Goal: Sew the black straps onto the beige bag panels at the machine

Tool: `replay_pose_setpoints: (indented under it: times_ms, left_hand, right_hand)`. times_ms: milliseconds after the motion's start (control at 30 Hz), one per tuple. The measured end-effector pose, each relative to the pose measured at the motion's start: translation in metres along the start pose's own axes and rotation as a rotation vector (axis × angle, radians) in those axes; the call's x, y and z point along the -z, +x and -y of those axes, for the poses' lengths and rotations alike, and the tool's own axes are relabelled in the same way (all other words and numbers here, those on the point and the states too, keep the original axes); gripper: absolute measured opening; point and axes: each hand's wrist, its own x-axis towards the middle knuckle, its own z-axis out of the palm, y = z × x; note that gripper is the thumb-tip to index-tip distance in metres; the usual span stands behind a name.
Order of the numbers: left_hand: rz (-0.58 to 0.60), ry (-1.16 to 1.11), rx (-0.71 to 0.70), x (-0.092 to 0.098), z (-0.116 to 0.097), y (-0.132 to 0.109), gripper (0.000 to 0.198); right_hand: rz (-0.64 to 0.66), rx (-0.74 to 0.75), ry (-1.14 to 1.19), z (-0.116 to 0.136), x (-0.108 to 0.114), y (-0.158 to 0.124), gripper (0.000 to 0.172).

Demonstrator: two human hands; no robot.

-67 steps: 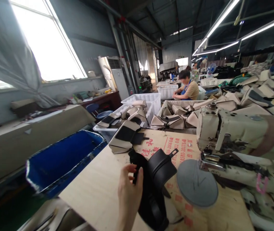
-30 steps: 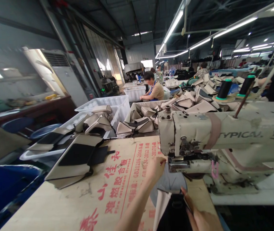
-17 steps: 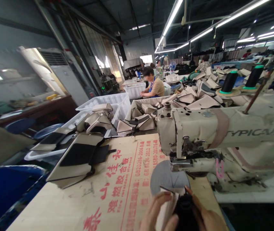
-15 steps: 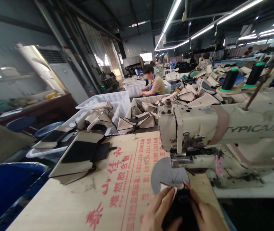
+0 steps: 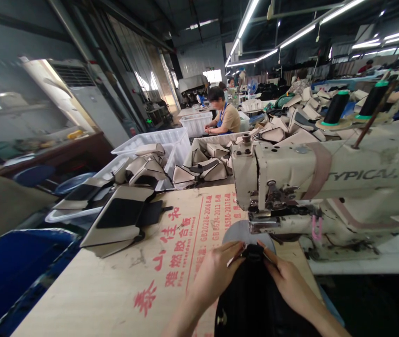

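Note:
My left hand point(image 5: 216, 269) is closed on the left edge of a black fabric piece point(image 5: 251, 299), where a bit of pale material shows at the fingertips. The piece's upper right edge is pinched by my right hand point(image 5: 283, 271). Both hands are just in front of a round grey plate point(image 5: 246, 234), below the needle end of a cream sewing machine point(image 5: 286, 175). On the plywood board point(image 5: 115, 290) to the left lies a beige and black sewn piece point(image 5: 120, 217).
White bins point(image 5: 176, 150) with beige pieces stand beyond the board. A blue-lined container point(image 5: 17, 276) is at lower left. Black thread spools point(image 5: 336, 108) stand behind the machine. A person point(image 5: 225, 114) sits farther back.
Both hands have moved up and forward, closer to the grey plate, with the black piece. More of the forearms and of the black fabric shows. The view has shifted slightly.

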Motion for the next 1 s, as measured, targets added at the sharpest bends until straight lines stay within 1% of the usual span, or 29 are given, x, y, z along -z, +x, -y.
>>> replay_pose_setpoints:
  times_ms: [100, 167, 267, 333, 400, 500, 600, 700, 733, 800, 900, 933, 1000]
  left_hand:
    - [0.002, -0.007, -0.014, -0.003, 0.003, -0.002, 0.031]
    - [0.01, -0.033, -0.029, -0.004, 0.005, -0.003, 0.032]
    - [0.017, -0.069, -0.055, -0.004, 0.008, -0.004, 0.031]
    - [0.012, -0.09, -0.063, -0.004, 0.009, -0.005, 0.028]
    - [0.003, -0.108, -0.07, -0.005, 0.01, -0.005, 0.025]
    - [0.008, -0.111, -0.102, -0.005, 0.01, -0.002, 0.02]
    - [0.046, -0.097, -0.134, -0.003, 0.01, 0.0, 0.019]
    - [0.077, -0.098, -0.134, -0.005, 0.01, -0.001, 0.018]
    - [0.067, -0.098, -0.126, -0.007, 0.011, -0.002, 0.016]
    - [-0.004, -0.082, -0.1, -0.012, 0.012, -0.004, 0.012]
    - [-0.134, -0.034, -0.091, -0.021, 0.013, -0.005, 0.018]
    - [-0.144, -0.024, -0.114, -0.022, 0.012, -0.004, 0.018]
    - [-0.109, -0.021, -0.183, -0.023, 0.011, 0.0, 0.019]
  right_hand:
    - [-0.067, 0.055, -0.16, 0.004, 0.007, 0.0, 0.039]
    - [-0.151, 0.158, -0.252, 0.007, 0.01, 0.003, 0.033]
    - [-0.231, 0.328, -0.284, 0.01, 0.011, 0.009, 0.028]
    - [-0.218, 0.393, -0.282, 0.009, 0.012, 0.012, 0.028]
    - [-0.155, 0.423, -0.28, 0.007, 0.012, 0.015, 0.029]
    - [-0.049, 0.451, -0.261, 0.005, 0.016, 0.019, 0.026]
    - [0.032, 0.466, -0.225, 0.005, 0.02, 0.023, 0.021]
    - [0.066, 0.451, -0.198, 0.005, 0.021, 0.023, 0.017]
    - [0.061, 0.446, -0.193, 0.005, 0.02, 0.022, 0.017]
    - [0.037, 0.436, -0.188, 0.003, 0.019, 0.021, 0.016]
    - [0.008, 0.408, -0.184, 0.001, 0.018, 0.02, 0.018]
    - [0.007, 0.393, -0.183, 0.001, 0.018, 0.02, 0.018]
    - [0.015, 0.363, -0.184, 0.001, 0.018, 0.021, 0.019]
